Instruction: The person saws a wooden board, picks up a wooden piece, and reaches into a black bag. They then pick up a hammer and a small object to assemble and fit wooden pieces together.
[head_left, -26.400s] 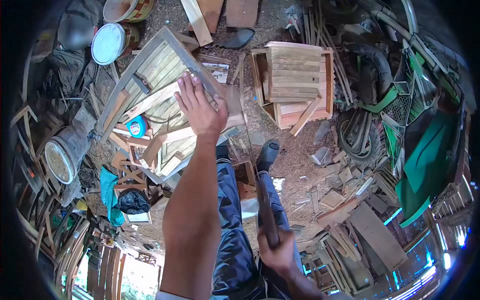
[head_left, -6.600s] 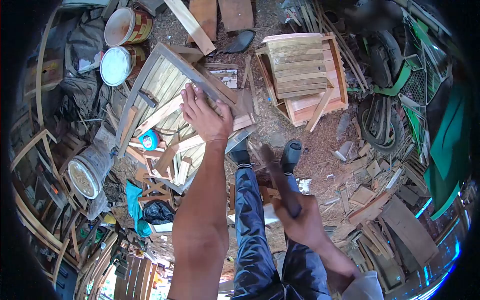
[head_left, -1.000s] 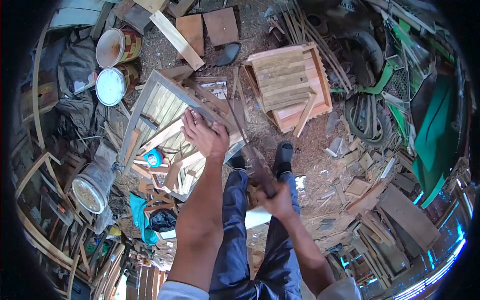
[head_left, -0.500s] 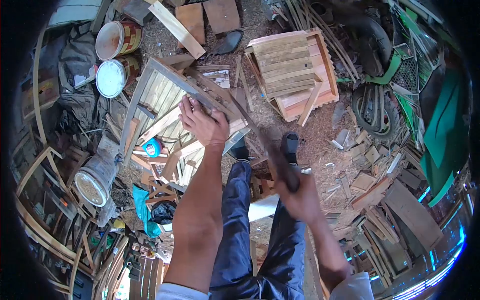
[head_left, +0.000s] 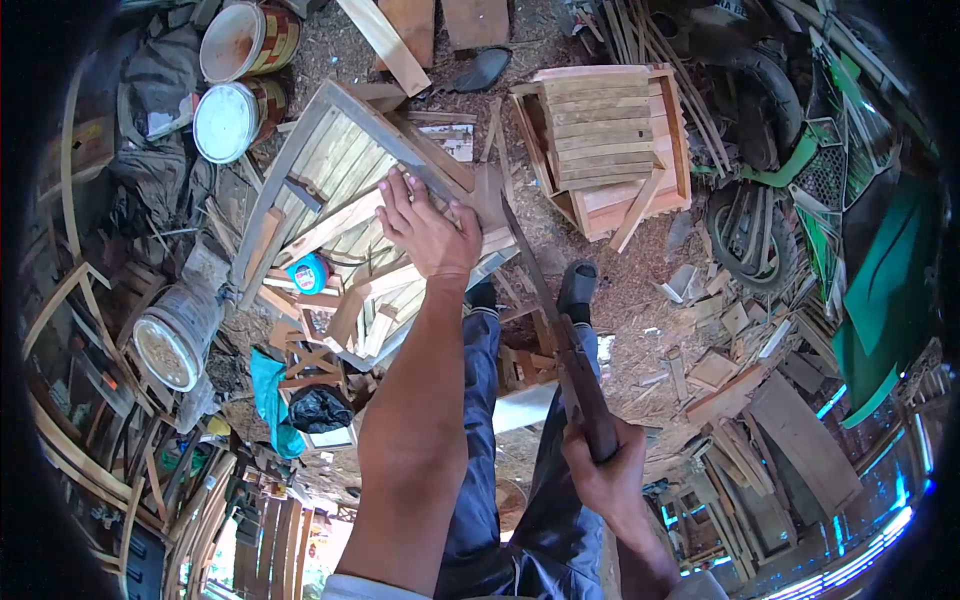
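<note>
My right hand (head_left: 605, 465) is wrapped round the dark handle of a handsaw (head_left: 548, 310). Its narrow blade points up and away, passing right by the end of a pale wooden strip (head_left: 497, 241). My left hand (head_left: 430, 222) bears down on that strip, fingers bent toward the far side and thumb toward the saw; the palm hides part of the wood. Beneath lies a slatted, grey-framed wooden work surface (head_left: 352, 148). Another pale strip (head_left: 335, 228) runs out from under my fingers. A blue round tape measure (head_left: 307, 273) rests to the left.
A slatted wooden box (head_left: 602, 130) stands on the floor ahead. Two paint buckets (head_left: 225, 122) are at the upper left, and a cloudy bucket (head_left: 170, 350) is lower down. Wood offcuts (head_left: 720, 370) litter the right side, near a wheel (head_left: 748, 235) and a green sheet (head_left: 885, 300).
My right hand has drawn the saw back toward my body, and the blade now shows sharply. My left hand stays on the strip. The whole view has shifted slightly.
</note>
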